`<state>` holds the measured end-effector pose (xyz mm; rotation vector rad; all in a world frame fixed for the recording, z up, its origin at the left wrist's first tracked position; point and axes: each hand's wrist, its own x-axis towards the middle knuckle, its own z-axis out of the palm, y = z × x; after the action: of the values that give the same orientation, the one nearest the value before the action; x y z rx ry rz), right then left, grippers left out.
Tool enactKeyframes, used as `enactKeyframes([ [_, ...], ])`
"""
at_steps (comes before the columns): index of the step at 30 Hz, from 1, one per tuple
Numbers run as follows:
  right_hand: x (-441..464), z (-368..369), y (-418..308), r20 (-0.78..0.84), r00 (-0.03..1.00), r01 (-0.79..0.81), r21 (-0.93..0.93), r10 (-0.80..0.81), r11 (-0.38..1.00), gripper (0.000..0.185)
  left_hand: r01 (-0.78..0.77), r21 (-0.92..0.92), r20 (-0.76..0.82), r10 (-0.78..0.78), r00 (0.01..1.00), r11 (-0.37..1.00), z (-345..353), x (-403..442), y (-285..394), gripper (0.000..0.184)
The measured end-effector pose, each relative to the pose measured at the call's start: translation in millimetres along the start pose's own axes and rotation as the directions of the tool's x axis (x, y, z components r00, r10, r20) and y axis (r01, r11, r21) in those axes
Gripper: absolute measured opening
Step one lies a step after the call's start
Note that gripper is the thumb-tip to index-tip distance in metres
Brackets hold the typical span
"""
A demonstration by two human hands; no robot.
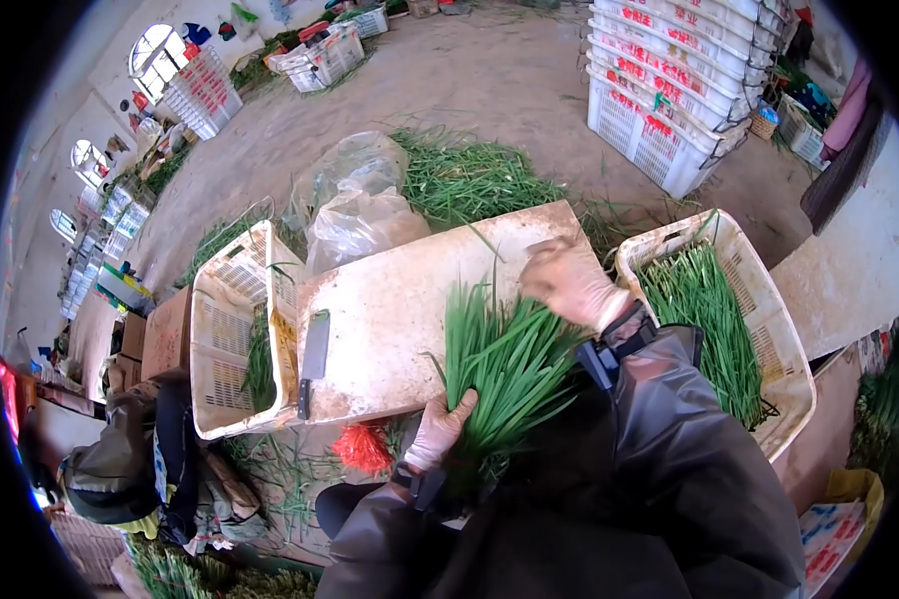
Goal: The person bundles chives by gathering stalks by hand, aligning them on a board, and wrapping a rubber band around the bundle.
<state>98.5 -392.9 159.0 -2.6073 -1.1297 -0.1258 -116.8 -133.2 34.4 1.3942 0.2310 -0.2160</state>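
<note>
My gloved left hand [440, 429] is closed around a bunch of green chives [499, 359], thumb across the front. The leaves fan upward over the near right part of a worn white board [390, 295]. My gloved right hand [574, 285] is beside the upper right leaves, above the board's right end. Its fingers are smeared by motion, so I cannot tell whether they hold any leaves. A cleaver [315, 349] with a dark handle lies along the board's left edge, a scrap of green on its blade.
A white crate [210, 349] holding some greens stands left of the board; another crate [789, 359], full of chives [704, 319], stands right. Beyond lie clear plastic bags [365, 225] and a heap of loose greens [469, 180]. Red plastic twine [362, 447] sits below the board. Stacked crates [659, 100] stand farther back.
</note>
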Motion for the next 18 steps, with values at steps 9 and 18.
enactKeyframes([
  [9, -7.4, -0.1, -3.2, -0.318, 0.907, 0.041, 0.72, 0.276, 0.693, 0.047, 0.054, 0.161, 0.048, -0.063, 0.997, 0.985, 3.8, -5.1, 7.8, 0.048],
  [18, 1.2, 8.9, -10.7, -0.431, 0.856, -0.263, 0.111, 0.285, 0.958, 0.017, 0.073, -0.01, -0.047, -0.073, 0.996, 0.997, -10.1, 0.1, 7.2, 0.054],
])
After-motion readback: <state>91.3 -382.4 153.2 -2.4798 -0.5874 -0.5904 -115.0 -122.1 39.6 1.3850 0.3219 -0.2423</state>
